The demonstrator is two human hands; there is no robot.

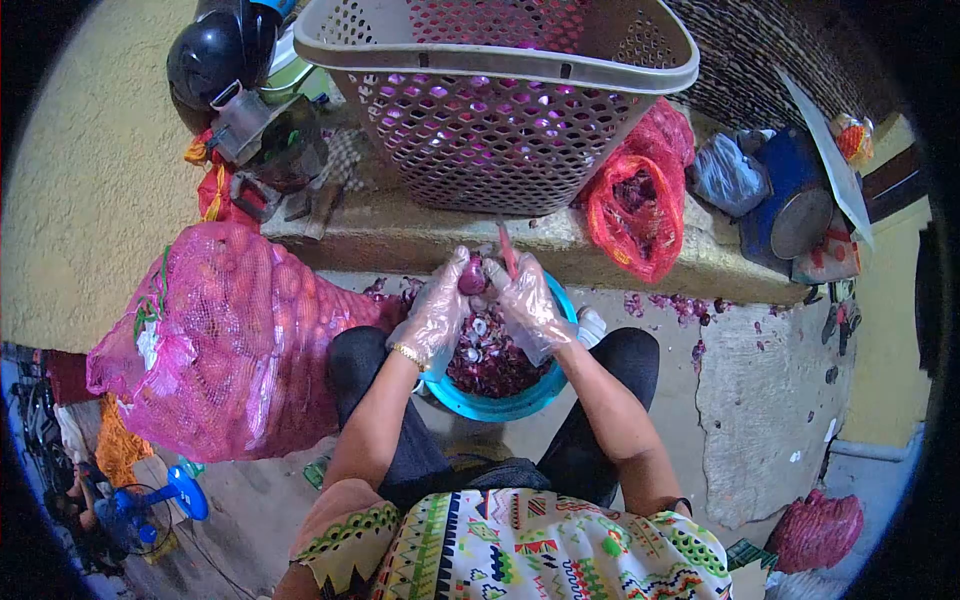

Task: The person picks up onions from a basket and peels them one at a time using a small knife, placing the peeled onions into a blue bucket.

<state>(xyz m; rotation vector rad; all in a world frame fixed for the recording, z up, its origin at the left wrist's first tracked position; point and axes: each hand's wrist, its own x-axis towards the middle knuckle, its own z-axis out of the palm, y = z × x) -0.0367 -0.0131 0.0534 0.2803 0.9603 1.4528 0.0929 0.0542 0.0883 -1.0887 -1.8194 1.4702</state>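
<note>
In a clear plastic glove, my left hand [437,312] is closed around a red onion [474,274]. My right hand [532,306], gloved the same way, grips a small knife [507,252] with a reddish handle, its blade pointing up and away from me. Both hands meet above a turquoise basin [494,408] between my knees. Dark red onion skins and trimmings [492,366] fill the basin, with paler pieces among them. The tips of some fingers are hidden behind the onion and the knife.
A tall perforated basket [497,130] holding onions stands on the concrete ledge [450,226] ahead. Left of me lies a bulging pink mesh sack [240,345]. A red net bag [640,215] sits on the ledge at right; onion skins [685,307] litter the floor. A blue fan [185,493] stands behind left.
</note>
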